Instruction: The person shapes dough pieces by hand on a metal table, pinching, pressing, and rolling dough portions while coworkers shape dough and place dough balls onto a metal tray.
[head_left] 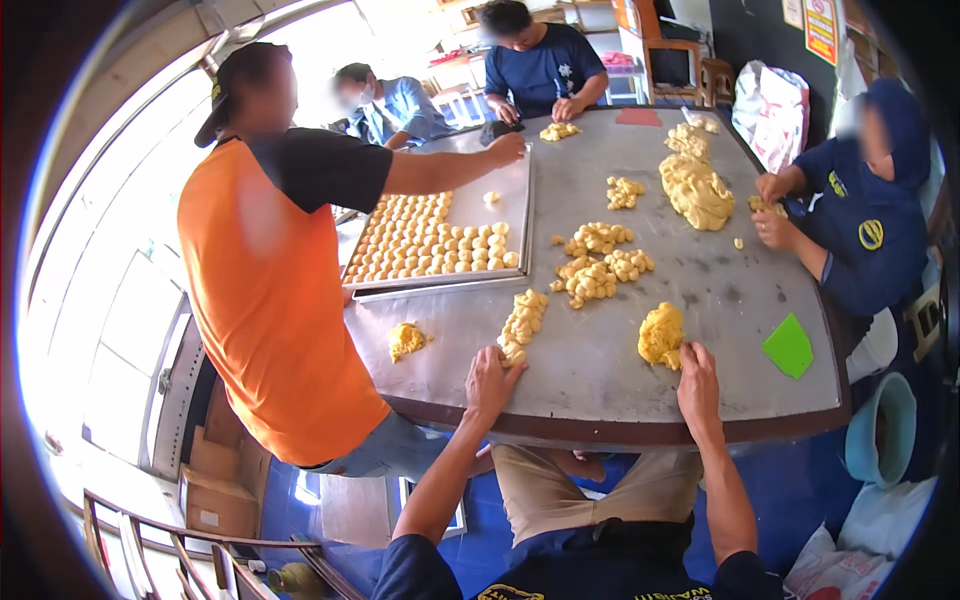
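Observation:
My left hand [489,386] reaches to the near end of a row of pale dough pieces [526,318], its thumb and fingers around the last piece. To the right, my right hand [698,378] has curled fingertips pressed against the near right side of a deeper yellow, crumbly lump [660,334]; the fingertips are partly hidden. Beyond my hands lie more clusters of dough pieces [590,278] and a large mound of dough [696,190]. A smaller yellow lump [406,341] sits left of my left hand.
A metal tray [524,205] of round dough balls stands at the left, where a person in an orange shirt [262,300] reaches over it. Several other people work around the metal table [590,390]. A green scraper [789,346] lies at the right; a blue bucket [881,430] stands below.

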